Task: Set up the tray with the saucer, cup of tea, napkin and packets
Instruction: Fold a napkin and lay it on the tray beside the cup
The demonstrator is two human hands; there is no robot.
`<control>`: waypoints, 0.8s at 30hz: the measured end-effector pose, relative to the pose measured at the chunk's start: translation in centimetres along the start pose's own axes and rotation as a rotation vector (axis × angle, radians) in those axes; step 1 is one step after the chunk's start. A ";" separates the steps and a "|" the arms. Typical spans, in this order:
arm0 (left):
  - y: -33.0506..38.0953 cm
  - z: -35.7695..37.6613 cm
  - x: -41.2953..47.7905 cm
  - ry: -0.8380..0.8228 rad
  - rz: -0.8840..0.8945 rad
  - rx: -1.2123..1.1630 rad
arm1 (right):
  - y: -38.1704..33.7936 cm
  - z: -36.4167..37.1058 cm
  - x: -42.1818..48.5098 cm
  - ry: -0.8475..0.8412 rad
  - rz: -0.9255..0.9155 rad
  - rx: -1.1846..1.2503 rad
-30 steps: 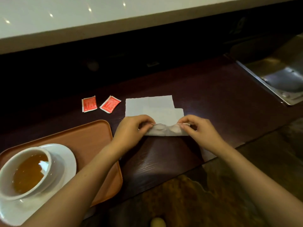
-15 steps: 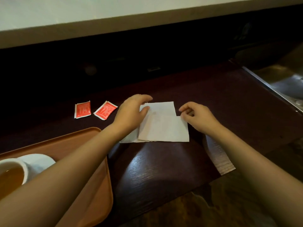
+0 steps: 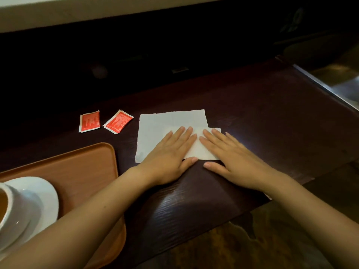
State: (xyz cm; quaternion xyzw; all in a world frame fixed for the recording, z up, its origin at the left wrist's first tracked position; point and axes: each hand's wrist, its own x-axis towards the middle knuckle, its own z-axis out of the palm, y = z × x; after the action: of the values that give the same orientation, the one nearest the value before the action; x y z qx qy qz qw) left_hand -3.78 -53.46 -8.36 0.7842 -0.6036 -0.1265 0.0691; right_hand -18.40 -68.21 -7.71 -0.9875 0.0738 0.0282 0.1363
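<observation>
A dark wooden counter (image 3: 252, 117) takes up most of what I can see, its grain catching a soft shine near the front edge. Off to the far right a strip of metal surface (image 3: 334, 82) runs along its end. At the left sits an orange tray (image 3: 81, 167), part of it hidden under the person's left forearm. On the tray, at the very left edge of view, a white saucer (image 3: 44, 193) carries a white cup of tea (image 3: 11, 212); only a sliver of the amber tea shows.

To the right of the tray, flat on the bare counter, lies the white napkin (image 3: 165, 121), folded unevenly so that a lower flap juts out past the upper layer on the right. Both hands rest on it, palms down. The left hand (image 3: 171, 152) lies flat with fingers stretched forward and close together, thumb out along the napkin's near edge. The right hand (image 3: 227, 152) lies just beside it, also flat with fingers extended, its thumb on the wood just below the napkin. The two index fingers sit nearly touching. Neither hand grips anything; both press the paper down.

Behind the tray and left of the napkin, two small red packets lie on the counter: the left packet (image 3: 90, 121) roughly square to me, the right packet (image 3: 118, 121) turned at an angle, the two near each other but apart
</observation>
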 end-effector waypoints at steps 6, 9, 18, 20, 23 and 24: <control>0.0 -0.1 0.0 -0.009 0.007 -0.010 | -0.6 -1.1 -0.5 0.320 -0.093 -0.122; 0.1 -0.4 -0.1 -0.017 0.008 -0.003 | -0.4 -1.1 -0.6 0.392 -0.164 -0.171; 1.6 -2.9 -0.3 0.469 -0.059 -0.280 | -1.6 -6.3 2.3 0.487 -0.015 0.511; 1.4 -3.7 -0.6 0.549 -0.085 -0.430 | -2.1 -7.8 2.9 0.402 -0.038 0.739; 0.7 -4.7 -1.5 0.576 -0.155 -0.667 | -2.6 -9.5 4.3 0.292 -0.089 0.855; 0.4 -4.9 -1.7 0.558 -0.180 -0.725 | -2.7 -9.8 5.0 0.287 -0.087 0.847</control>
State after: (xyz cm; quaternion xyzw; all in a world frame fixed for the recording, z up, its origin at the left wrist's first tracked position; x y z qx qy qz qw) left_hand -3.16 -52.10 -3.36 0.7628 -0.4082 -0.1191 0.4872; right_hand -12.72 -69.00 2.03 -0.8407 0.0555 -0.1473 0.5181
